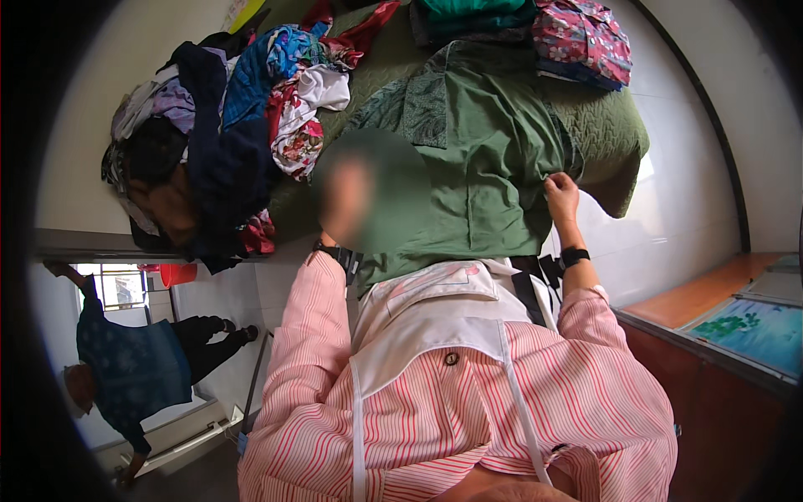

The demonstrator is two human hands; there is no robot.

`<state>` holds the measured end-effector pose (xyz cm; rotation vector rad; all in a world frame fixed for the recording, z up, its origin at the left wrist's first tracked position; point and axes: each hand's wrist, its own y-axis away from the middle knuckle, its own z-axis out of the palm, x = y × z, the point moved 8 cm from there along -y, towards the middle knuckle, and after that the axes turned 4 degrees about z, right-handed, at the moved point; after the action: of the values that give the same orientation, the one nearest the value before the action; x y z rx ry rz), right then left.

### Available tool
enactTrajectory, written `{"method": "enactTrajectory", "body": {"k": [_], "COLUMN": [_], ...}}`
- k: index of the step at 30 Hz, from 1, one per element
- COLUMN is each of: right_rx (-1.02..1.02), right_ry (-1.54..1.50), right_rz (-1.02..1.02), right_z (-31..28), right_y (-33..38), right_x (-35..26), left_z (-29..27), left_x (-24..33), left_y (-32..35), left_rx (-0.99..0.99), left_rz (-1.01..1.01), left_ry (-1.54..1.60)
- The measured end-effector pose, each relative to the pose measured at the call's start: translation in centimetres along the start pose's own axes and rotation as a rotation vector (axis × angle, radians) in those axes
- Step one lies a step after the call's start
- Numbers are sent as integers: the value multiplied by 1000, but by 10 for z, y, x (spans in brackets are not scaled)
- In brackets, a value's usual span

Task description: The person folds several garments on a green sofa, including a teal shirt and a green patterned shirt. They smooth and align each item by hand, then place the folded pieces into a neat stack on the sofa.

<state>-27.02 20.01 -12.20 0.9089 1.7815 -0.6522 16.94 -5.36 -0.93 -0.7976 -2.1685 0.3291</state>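
Note:
A green garment with dark patterned panels lies spread out in front of me, rumpled toward its right side. My right hand is closed, pinching the garment's right edge between thumb and fingers. At the left part of the same cloth is my left hand. A round blur covers its fingers and the fabric around them, so its grip is hidden. The garment's near edge reaches my white apron.
A heap of loose clothes lies at the left on a quilted green cover. Folded stacks, one green and one red floral, sit at the far side. Another person is at the lower left. A wooden surface stands right.

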Motion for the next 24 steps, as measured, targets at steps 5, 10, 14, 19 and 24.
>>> {"method": "enactTrajectory", "body": {"k": [5, 10, 14, 19, 24], "right_rx": [-426, -591, -287, -236, -116], "right_ry": [-164, -144, -346, -61, 258], "right_rz": [-102, -248, -105, -32, -93], "right_z": [4, -2, -26, -14, 18], "right_y": [43, 53, -34, -56, -81], "right_x": [-130, -202, -104, -82, -90], "left_z": [0, 42, 52, 23, 27], "left_x": [6, 127, 108, 95, 147], "left_y": [-61, -65, -60, -83, -116], "left_rx": [28, -354, -483, -324, -311], "left_rz": [-453, -694, -323, -177, 182], "left_ry": [815, 921, 540, 313, 92]}}
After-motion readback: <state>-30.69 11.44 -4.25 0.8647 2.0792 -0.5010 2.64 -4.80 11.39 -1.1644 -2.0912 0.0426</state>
